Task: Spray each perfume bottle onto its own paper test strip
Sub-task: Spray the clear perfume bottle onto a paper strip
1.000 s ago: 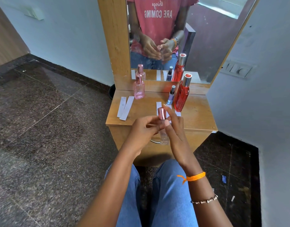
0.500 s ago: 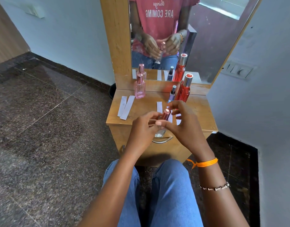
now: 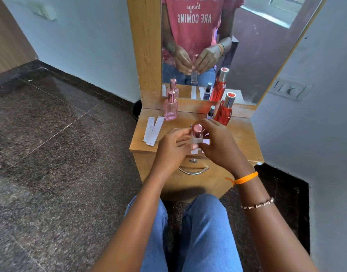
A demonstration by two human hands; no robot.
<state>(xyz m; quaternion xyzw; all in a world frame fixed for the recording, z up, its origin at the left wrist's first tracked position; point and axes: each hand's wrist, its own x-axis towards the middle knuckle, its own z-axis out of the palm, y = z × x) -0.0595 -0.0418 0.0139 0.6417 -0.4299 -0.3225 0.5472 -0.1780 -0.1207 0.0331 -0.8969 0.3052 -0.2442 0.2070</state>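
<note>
Both hands, L hand [image 3: 173, 148] & R hand [image 3: 217, 143], pinch a small clear bottle [image 3: 197, 138] w/ pink cap between fingertips, upright over the table's [image 3: 245, 138] front edge above a paper strip [image 3: 196, 151]; prob. light, glass, slick & breakable, so grip the flat body sides, not the cap.

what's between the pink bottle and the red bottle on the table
In the head view, bare wood lies between the pink bottle and the red bottle, then a small dark-capped bottle beside the red one.

A home dressing corner: a wooden vanity table [image 3: 243, 134] with mirror [image 3: 247, 55], perfume bottles [image 3: 171, 107], granite floor [image 3: 51, 154].
</note>
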